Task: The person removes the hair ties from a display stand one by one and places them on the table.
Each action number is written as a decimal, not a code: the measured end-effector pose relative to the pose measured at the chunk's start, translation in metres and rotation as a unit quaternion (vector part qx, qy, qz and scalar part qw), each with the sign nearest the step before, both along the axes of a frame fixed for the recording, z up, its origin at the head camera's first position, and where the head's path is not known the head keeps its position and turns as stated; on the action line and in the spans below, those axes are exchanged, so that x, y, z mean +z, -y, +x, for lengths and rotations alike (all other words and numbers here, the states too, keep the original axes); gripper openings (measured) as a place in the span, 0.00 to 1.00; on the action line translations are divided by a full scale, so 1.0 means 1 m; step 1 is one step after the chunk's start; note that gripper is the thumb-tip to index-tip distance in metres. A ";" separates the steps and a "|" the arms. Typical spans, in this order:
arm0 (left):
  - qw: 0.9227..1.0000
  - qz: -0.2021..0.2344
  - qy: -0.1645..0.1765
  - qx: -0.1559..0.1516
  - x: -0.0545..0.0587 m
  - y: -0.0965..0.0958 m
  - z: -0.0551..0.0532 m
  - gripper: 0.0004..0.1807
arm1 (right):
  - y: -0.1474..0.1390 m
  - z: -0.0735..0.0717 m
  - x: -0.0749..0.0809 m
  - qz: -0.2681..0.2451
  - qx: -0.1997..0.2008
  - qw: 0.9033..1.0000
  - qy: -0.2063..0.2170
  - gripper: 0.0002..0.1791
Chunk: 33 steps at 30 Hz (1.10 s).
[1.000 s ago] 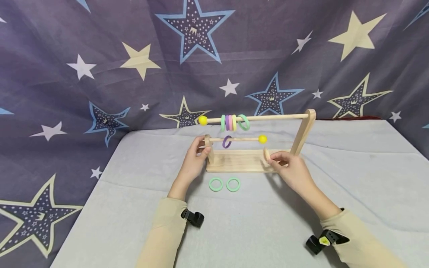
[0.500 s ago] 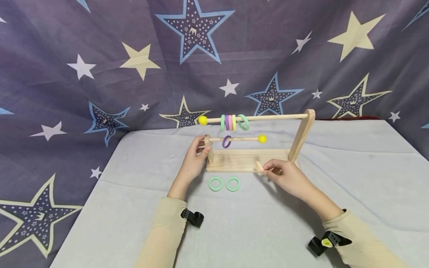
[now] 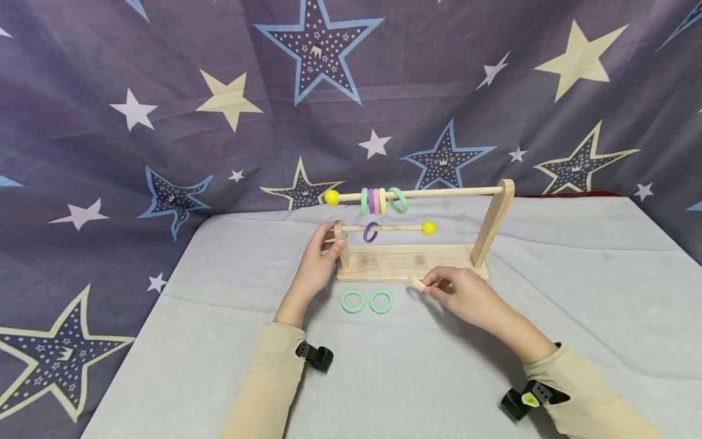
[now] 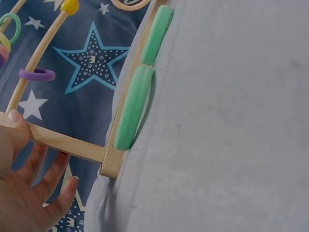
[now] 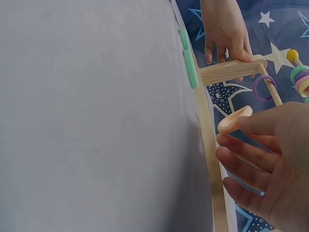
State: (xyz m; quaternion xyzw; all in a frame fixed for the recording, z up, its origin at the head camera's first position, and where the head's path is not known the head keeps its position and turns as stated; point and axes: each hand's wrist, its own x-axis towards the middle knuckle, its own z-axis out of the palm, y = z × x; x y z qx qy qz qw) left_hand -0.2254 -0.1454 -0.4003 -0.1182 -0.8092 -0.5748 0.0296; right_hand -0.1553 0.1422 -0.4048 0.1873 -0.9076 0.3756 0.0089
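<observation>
Surface (image 3: 395, 378): pale grey cloth, matte, faintly creased. Behind and to the left, a dark purple-grey drape (image 3: 181, 55) printed with white, cream and blue-edged stars.

Wooden stand, grain visible: flat plank base (image 3: 378, 261), short post (image 3: 345, 250), tall leaning post (image 3: 492, 227). Each post carries a round rod, tipped with a smooth yellow ball. Purple ring (image 4: 37, 76) hangs on the lower rod (image 3: 403, 228); green, purple, pink and yellow rings bunch on the upper rod (image 3: 455, 191), another green one tilted beside them. Two green rings (image 3: 353, 312) lie flat near the plank.

Left hand (image 3: 317, 259): thumb and fingers grip the short post's top. Right hand (image 3: 466, 296): thumb and forefinger pinch a pale ring (image 5: 231, 124), tilted, near the plank's front edge.
</observation>
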 end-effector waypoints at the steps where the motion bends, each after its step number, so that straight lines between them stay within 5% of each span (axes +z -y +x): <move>1: 1.000 -0.001 0.000 0.000 0.000 0.000 0.000 0.22 | 0.001 0.000 0.000 0.005 0.001 1.000 -0.003 0.03; 33: 1.000 0.003 0.001 -0.002 0.000 0.000 0.000 0.22 | 0.019 0.004 -0.003 0.088 0.037 0.994 -0.044 0.06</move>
